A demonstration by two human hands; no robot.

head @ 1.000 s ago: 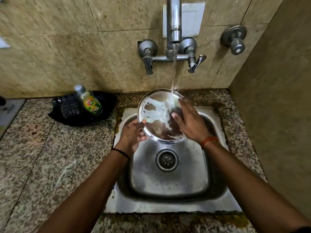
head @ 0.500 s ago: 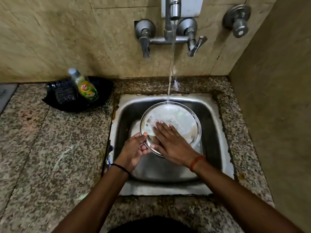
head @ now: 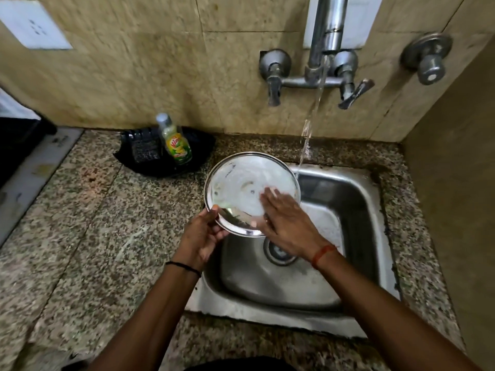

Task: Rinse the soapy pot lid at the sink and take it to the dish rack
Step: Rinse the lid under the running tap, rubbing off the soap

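Speckled granite counter (head: 80, 223) w/ inset steel sink (head: 348, 210), beige tiled wall (head: 134, 76) – tap running. One round steel pot lid (head: 241, 183) tilting over sink's left edge; left hand (head: 201, 236) gripping its rim, right hand (head: 286, 223) lying flat on it. One green soap bottle (head: 175, 143).

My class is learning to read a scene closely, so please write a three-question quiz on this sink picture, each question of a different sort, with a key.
1. True or false: the stream of tap water falls onto the round steel pot lid.
2. Which hand grips the lid's rim? A) left hand B) right hand C) neither
3. Fill in: the green dish soap bottle stands in a black ____ on the speckled granite counter.

Key:
1. False: the stream passes to the right of the lid, into the steel sink.
2. A; the right hand lies flat on the lid's face.
3. tray
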